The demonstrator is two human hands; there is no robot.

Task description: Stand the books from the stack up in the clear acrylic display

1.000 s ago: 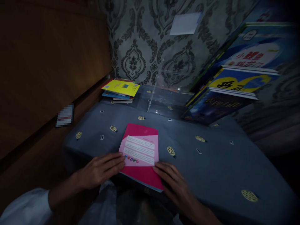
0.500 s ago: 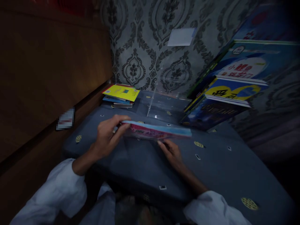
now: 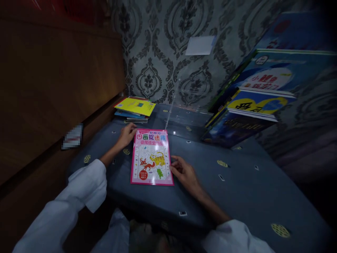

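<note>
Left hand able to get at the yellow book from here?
Likely yes: left hand is by the upper left corner of the pink book, yellow book tops its stack, nothing visible blocks the way.

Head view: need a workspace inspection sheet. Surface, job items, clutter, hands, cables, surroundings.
Surface: dark blue-grey cloth with yellow pineapple prints.
Job's things: pink book lying on the cloth, cover up, with a striped cat and a red fox.
Clutter: book stack at far left, yellow one on top; clear plastic rack behind the pink book; tiered upright books at right.
Hands: left hand at the book's upper left corner, right hand at its right edge; firmness of grip can't be told.
Cables: nothing seen.
Surroundings: patterned wall with white paper; wooden panel at left; dim light.
</note>
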